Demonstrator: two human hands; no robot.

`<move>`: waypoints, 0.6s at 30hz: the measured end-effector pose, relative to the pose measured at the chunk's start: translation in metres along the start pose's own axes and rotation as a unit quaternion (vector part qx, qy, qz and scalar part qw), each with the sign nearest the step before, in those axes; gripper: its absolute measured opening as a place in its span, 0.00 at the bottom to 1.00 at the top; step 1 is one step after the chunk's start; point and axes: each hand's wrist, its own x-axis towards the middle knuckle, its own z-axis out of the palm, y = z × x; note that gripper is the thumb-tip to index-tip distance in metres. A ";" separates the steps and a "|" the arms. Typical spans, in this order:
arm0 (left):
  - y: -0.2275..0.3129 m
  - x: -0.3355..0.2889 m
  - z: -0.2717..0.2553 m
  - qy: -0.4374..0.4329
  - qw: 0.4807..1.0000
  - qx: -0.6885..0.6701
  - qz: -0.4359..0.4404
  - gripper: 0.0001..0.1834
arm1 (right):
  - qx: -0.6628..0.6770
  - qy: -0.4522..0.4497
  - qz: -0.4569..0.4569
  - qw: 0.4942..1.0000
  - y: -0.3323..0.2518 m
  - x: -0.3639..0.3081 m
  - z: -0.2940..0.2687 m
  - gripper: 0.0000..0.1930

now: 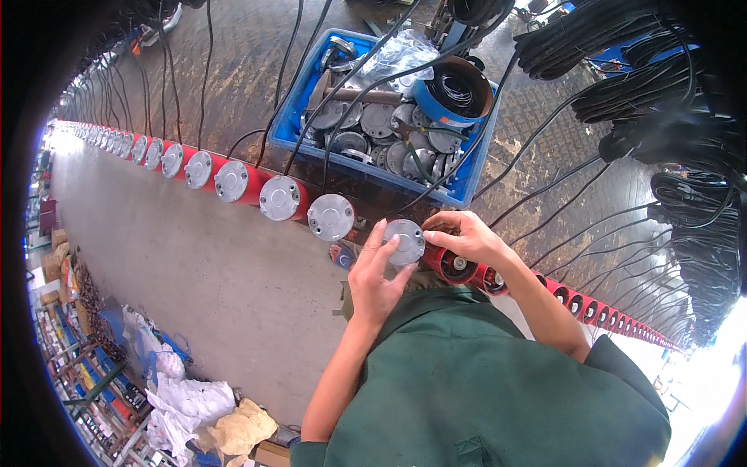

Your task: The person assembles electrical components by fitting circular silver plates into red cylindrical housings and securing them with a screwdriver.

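A round grey metal cover [405, 242] sits at the near end of a red cylinder in a long row. My left hand [376, 279] grips its left side, with fingertips over the rim and the thumb at the lower edge. At the cover's right edge, beside its small holes, my right hand [468, 238] has thumb and index finger drawn together; whatever is between them is too small to make out. Just right of the cover, a red cylinder [454, 265] shows its uncovered end. To the left, the neighbouring cylinder carries a similar metal cover [331, 217].
Behind the row, a blue crate [476, 167] holds loose metal covers, pliers [410, 143], a clear plastic bag [399, 58] and a blue-rimmed round container [453, 92]. Black cables rise from the cylinders; coiled cable bundles [607, 43] are at the right. Plastic sacks [187, 405] lie lower left.
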 end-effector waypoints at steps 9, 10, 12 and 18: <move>-0.027 -0.020 0.015 -0.020 0.965 -0.138 -0.224 0.55 | -0.242 0.097 -0.118 0.958 -0.042 0.037 0.051 0.17; -0.037 -0.019 0.021 -0.032 0.943 -0.180 -0.277 0.55 | -0.273 0.099 -0.098 0.952 -0.044 0.048 0.057 0.16; -0.056 -0.019 0.033 -0.038 0.912 -0.250 -0.324 0.59 | -0.324 0.111 -0.075 0.937 -0.043 0.063 0.071 0.14; -0.082 -0.025 0.064 -0.037 0.925 -0.249 -0.286 0.67 | -0.301 0.122 -0.053 0.944 -0.035 0.080 0.083 0.13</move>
